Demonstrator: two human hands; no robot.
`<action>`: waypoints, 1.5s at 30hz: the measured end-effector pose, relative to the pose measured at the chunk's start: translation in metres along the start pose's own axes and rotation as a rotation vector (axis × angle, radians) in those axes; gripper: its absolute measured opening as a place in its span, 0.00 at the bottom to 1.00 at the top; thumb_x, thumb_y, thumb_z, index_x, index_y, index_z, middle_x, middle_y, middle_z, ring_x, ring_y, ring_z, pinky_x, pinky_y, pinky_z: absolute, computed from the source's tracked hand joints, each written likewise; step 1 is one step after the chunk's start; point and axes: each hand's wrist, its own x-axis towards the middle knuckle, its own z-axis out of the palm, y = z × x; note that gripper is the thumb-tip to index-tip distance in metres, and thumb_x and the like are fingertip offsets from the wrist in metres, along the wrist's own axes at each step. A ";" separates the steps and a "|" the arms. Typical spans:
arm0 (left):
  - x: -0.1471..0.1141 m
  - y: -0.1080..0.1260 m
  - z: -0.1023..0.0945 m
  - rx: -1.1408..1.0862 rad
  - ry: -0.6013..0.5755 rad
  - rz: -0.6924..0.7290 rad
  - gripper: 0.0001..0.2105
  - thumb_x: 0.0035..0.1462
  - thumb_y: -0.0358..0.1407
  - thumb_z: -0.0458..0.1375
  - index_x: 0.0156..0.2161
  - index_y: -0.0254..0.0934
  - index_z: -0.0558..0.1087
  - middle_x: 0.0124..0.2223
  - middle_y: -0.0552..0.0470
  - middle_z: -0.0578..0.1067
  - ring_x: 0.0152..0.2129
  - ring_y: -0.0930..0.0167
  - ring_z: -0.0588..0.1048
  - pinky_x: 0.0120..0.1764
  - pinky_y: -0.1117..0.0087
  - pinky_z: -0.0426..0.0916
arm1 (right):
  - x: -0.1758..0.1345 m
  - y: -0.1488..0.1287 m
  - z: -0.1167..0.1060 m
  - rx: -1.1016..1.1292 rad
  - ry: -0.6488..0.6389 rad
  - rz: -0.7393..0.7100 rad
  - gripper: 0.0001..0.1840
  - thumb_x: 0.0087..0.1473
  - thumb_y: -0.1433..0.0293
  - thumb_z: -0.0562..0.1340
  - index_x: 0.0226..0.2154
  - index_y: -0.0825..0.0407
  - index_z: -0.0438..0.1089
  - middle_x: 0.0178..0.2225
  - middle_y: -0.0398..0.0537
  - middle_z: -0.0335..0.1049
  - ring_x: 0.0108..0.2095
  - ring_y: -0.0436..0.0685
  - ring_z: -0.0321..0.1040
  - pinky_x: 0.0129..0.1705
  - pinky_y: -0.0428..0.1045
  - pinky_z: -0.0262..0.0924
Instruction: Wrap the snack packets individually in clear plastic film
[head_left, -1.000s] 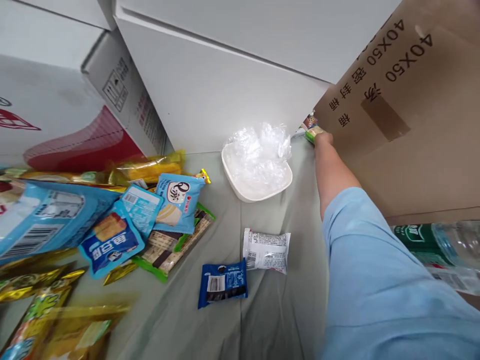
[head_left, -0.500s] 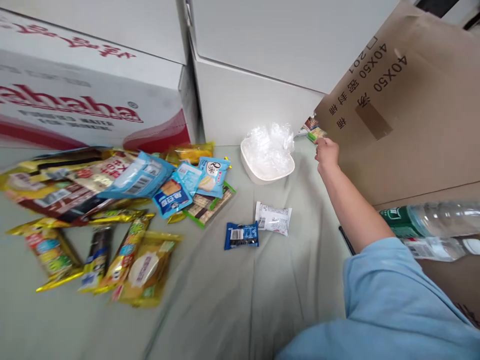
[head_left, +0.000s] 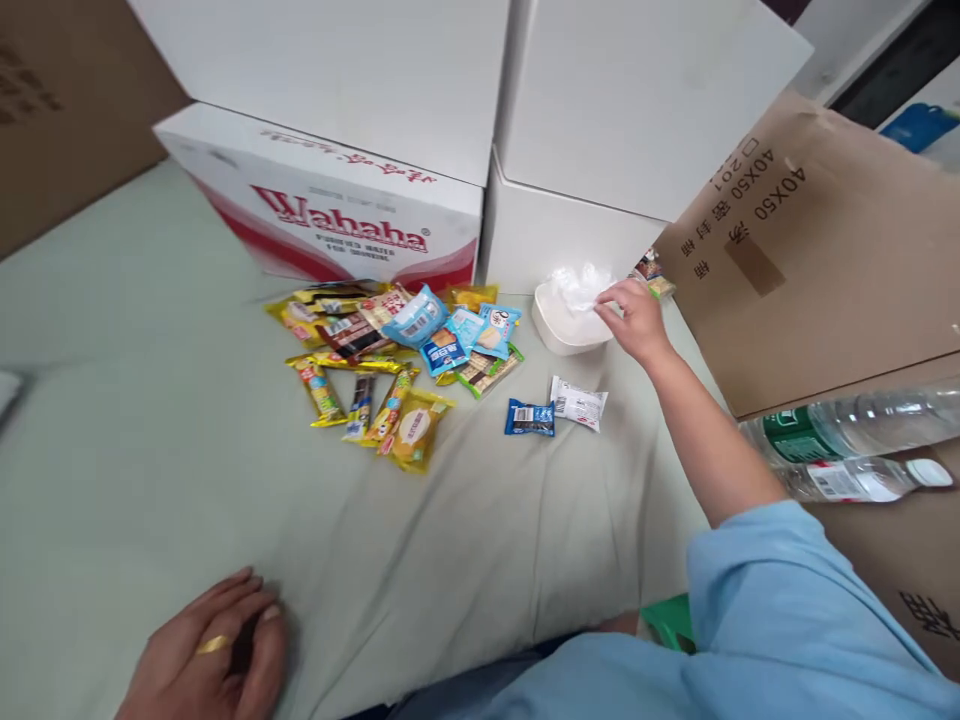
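Observation:
My right hand (head_left: 636,318) reaches over the rim of a white plastic bowl (head_left: 559,335), thumb and fingers pinching the clear plastic film (head_left: 581,285) that lies bunched in it. My left hand (head_left: 214,650) rests on the pale green sheet at the lower left, fingers loosely curled, with a gold ring and nothing visible in the grip. In front of the bowl lie a blue snack packet (head_left: 530,417) and a white snack packet (head_left: 578,403), touching. Left of them is a pile of snack packets (head_left: 416,318), with yellow-wrapped bars (head_left: 391,405) along its near side.
A Wahaha carton (head_left: 337,220) and white boxes (head_left: 592,110) stand behind the snacks. Cardboard (head_left: 840,260) leans at the right, with several packets (head_left: 661,287) at its corner. A large bottle (head_left: 862,425) and a smaller bottle (head_left: 862,480) lie at the right.
My right hand has moved left from the packets in the cardboard corner to the film in the bowl. The view has shifted, and my left hand has come into sight at lower left.

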 end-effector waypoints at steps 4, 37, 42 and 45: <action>-0.007 0.007 -0.004 0.030 0.083 0.094 0.07 0.60 0.45 0.60 0.40 0.47 0.77 0.42 0.50 0.82 0.40 0.57 0.82 0.48 0.52 0.75 | -0.049 -0.067 -0.010 0.670 0.235 0.291 0.15 0.57 0.55 0.70 0.35 0.47 0.72 0.32 0.42 0.68 0.26 0.50 0.59 0.29 0.48 0.59; -0.005 0.103 0.041 -1.119 -0.595 -0.620 0.36 0.41 0.45 0.78 0.55 0.39 0.70 0.41 0.52 0.76 0.30 0.73 0.74 0.31 0.73 0.69 | -0.242 -0.230 0.042 0.829 -0.371 0.259 0.09 0.63 0.59 0.67 0.35 0.44 0.80 0.32 0.46 0.74 0.34 0.58 0.68 0.39 0.54 0.63; -0.002 0.094 0.042 -1.076 -0.442 -0.790 0.24 0.40 0.42 0.76 0.42 0.36 0.75 0.31 0.57 0.74 0.21 0.78 0.66 0.24 0.75 0.60 | -0.243 -0.223 0.038 1.246 -0.308 0.824 0.19 0.48 0.53 0.77 0.30 0.48 0.76 0.25 0.39 0.65 0.25 0.49 0.56 0.28 0.46 0.54; -0.001 0.090 0.039 -1.122 -0.487 -0.808 0.25 0.40 0.43 0.76 0.42 0.35 0.76 0.31 0.57 0.74 0.21 0.78 0.65 0.25 0.74 0.59 | -0.244 -0.215 0.036 1.329 -0.267 1.006 0.23 0.41 0.54 0.80 0.28 0.49 0.73 0.23 0.37 0.61 0.22 0.47 0.52 0.23 0.44 0.51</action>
